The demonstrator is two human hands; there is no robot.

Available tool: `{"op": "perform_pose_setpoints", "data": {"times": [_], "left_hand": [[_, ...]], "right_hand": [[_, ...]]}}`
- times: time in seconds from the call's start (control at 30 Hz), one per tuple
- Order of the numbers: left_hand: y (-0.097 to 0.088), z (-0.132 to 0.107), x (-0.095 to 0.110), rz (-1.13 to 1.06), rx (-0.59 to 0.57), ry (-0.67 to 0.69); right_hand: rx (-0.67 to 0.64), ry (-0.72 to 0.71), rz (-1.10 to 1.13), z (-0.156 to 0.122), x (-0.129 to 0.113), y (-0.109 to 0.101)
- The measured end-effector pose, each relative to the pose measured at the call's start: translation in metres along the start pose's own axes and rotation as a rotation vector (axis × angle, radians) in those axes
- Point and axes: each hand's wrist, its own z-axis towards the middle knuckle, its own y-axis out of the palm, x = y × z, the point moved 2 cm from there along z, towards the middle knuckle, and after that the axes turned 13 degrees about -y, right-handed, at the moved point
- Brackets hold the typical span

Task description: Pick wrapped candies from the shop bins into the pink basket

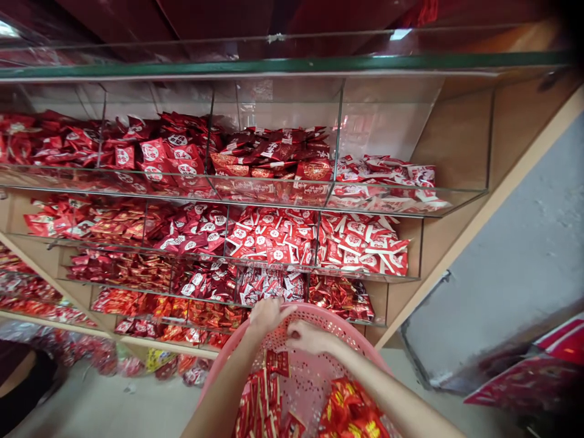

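Note:
A pink perforated plastic basket [347, 325] is held in front of me, partly filled with red and gold candy packets [351, 410]. My left hand [268, 315] curls over the basket's far rim, fingers closed on it. My right hand [306, 337] sits just inside the rim with its fingers pinched together; what they pinch is too small to make out. Just beyond the hands are bins of red wrapped candies [274, 286].
A stepped display of clear acrylic bins [337, 182] full of red packets rises ahead, in several tiers under a glass top shelf [283, 66]. A wooden side panel [460, 243] and grey wall [520, 255] stand right. Red packages [538, 377] lie at lower right.

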Motion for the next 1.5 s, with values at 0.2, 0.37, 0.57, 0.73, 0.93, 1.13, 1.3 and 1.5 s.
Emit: {"op": "perform_pose_setpoints", "data": {"times": [0.2,0.37,0.57,0.73,0.93,1.13,1.3,1.5], "left_hand": [[0.001,0.0,-0.001,-0.024,-0.006,0.004],[-0.002,0.0,-0.001,-0.023,-0.017,0.001],[-0.006,-0.001,0.001,-0.027,-0.036,-0.001],[-0.007,-0.003,0.001,-0.036,-0.032,-0.01],[-0.003,0.0,-0.001,-0.025,0.002,0.017],[-0.003,0.002,-0.002,-0.035,-0.009,0.03],[-0.002,0.001,-0.002,-0.036,-0.015,0.033],[0.002,0.002,-0.002,-0.023,0.008,0.041]], "right_hand": [[0.344,-0.02,-0.005,-0.034,0.006,-0.078],[0.556,0.371,-0.385,-0.038,0.04,-0.09],[0.471,0.512,-0.411,-0.031,0.037,-0.085],[0.453,0.538,-0.331,-0.028,0.035,-0.087],[0.468,0.574,-0.438,-0.025,0.032,-0.088],[0.48,0.567,-0.484,-0.022,0.021,-0.088],[0.507,0.544,-0.54,-0.021,0.019,-0.084],[0.464,0.56,-0.498,-0.02,0.024,-0.086]]}}
